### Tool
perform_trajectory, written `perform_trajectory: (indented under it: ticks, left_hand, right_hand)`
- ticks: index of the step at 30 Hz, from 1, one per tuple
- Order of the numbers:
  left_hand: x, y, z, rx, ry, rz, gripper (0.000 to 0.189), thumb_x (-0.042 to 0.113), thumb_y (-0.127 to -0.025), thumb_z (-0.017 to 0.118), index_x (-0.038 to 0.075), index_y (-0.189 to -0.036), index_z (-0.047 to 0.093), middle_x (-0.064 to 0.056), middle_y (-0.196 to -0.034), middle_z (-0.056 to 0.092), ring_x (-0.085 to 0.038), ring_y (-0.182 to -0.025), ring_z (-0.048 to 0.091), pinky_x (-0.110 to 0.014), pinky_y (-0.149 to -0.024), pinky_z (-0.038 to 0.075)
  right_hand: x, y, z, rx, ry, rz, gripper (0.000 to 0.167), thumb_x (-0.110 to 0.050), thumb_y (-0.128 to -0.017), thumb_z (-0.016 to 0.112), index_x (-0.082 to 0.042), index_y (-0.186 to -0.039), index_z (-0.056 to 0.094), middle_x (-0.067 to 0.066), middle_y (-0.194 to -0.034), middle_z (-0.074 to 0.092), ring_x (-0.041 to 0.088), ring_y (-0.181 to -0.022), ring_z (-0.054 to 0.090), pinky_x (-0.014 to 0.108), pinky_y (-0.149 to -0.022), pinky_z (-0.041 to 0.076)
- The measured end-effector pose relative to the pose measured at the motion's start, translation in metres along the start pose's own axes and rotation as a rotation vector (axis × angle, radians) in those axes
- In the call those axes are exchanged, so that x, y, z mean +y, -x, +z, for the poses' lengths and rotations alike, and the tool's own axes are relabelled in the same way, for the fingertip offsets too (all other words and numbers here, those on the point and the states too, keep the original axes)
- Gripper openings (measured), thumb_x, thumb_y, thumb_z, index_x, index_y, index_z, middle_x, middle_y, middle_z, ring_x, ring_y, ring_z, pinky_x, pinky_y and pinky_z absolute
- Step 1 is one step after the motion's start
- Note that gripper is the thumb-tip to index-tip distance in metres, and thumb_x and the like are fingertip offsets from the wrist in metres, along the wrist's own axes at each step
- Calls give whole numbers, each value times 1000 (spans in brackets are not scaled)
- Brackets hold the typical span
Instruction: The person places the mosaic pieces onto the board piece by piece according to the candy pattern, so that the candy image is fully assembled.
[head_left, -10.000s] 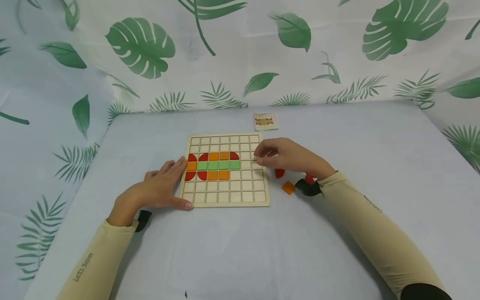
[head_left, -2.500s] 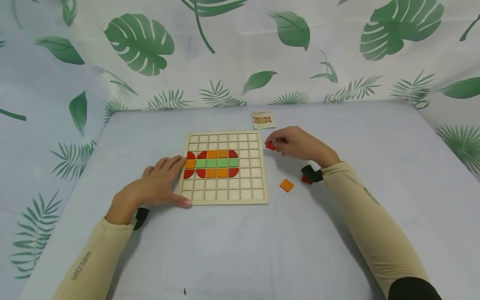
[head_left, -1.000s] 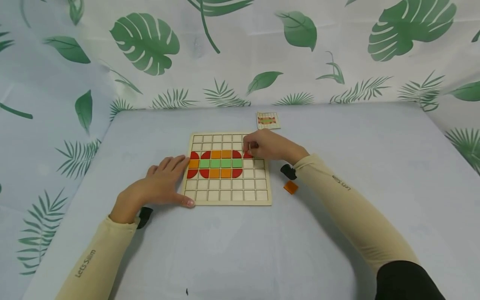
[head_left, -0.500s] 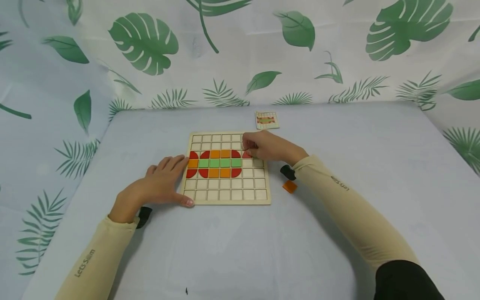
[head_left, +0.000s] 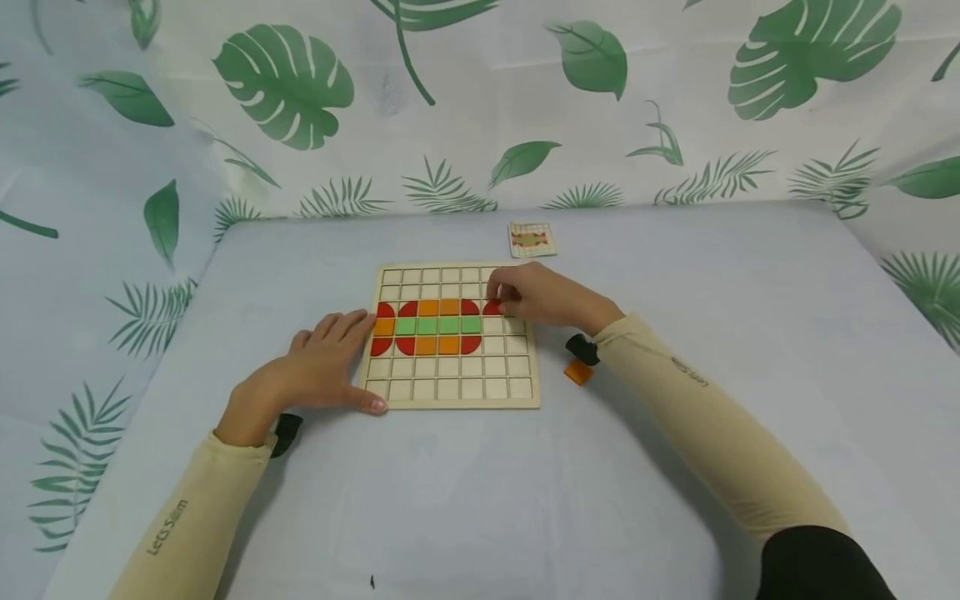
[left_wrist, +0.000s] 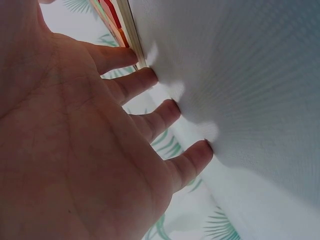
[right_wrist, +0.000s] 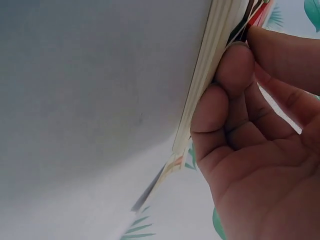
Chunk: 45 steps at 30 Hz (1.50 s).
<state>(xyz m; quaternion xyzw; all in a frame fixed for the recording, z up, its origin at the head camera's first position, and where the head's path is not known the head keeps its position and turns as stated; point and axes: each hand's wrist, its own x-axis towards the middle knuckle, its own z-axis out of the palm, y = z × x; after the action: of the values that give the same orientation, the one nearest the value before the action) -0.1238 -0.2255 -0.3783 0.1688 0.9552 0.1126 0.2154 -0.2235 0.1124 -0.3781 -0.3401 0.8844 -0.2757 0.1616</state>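
A square wooden grid board [head_left: 450,389] lies on the table, with red quarter-round, orange square and green square tiles [head_left: 437,326] in its left and middle cells. My left hand [head_left: 311,375] steadies its left side, fingers extended; the left wrist view shows fingertips [left_wrist: 195,152] down at the table surface beside the board's edge. Over the upper right cells, my right hand [head_left: 542,293] pinches a red quarter-round tile [head_left: 492,307] at a cell right of the tile pattern. In the right wrist view, curled fingers [right_wrist: 210,107] rest against the board's edge and partly hide the tile.
Behind the board lies a small pattern card [head_left: 532,240] printed in red, green and orange. A loose orange square tile [head_left: 578,372] sits right of the board, beneath my right wrist's black strap [head_left: 582,349]. A leaf-print cloth [head_left: 450,100] hangs behind the table.
A red tile has filled the pattern's lower right corner since the first frame. My right hand then carried another red tile from the right onto the board; the last second shows little movement.
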Motion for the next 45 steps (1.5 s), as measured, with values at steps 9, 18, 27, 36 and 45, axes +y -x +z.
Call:
perform_trajectory:
  ticks: [9,18,27,36,45]
  left_hand:
    - [0,-1,0,-5,-5,-2,132,66,-79,87,2,-170,16,-24,-175,15,-51,-155,16,-75,-116,22]
    - [1,-1,0,0,0,5,132,65,-79,88,1,-170,17,-24,-174,15,-51,-154,16,-75,-115,23]
    - [1,-1,1,-4,-7,-2,132,66,-79,87,2,-170,17,-24,-174,15,-51,-154,16,-75,-115,23]
    - [1,0,-3,7,-5,2,133,65,-78,88,1,-170,16,-25,-174,15,-52,-154,15,-76,-114,23]
    - [3,0,0,8,13,-2,132,64,-78,89,2,-170,18,-24,-174,16,-52,-155,16,-76,-115,22]
  right_hand:
    - [-3,28,-10,11,-52,-8,32,-4,-102,70,3,-132,63,10,-109,73,26,-102,68,44,-95,55]
    - [-3,66,-16,-16,-97,-4,41,-12,-103,73,0,-140,62,11,-131,70,27,-123,65,53,-107,50]
    - [4,89,-22,-61,-47,109,59,-20,-99,78,-3,-151,57,13,-145,61,33,-132,53,56,-114,40]
    - [7,90,-26,-117,-50,167,63,-25,-97,81,-11,-153,55,8,-156,50,32,-138,46,57,-118,35]
    - [8,96,-23,-213,-37,172,53,-21,-93,84,-15,-142,63,8,-167,35,37,-150,34,53,-108,47]
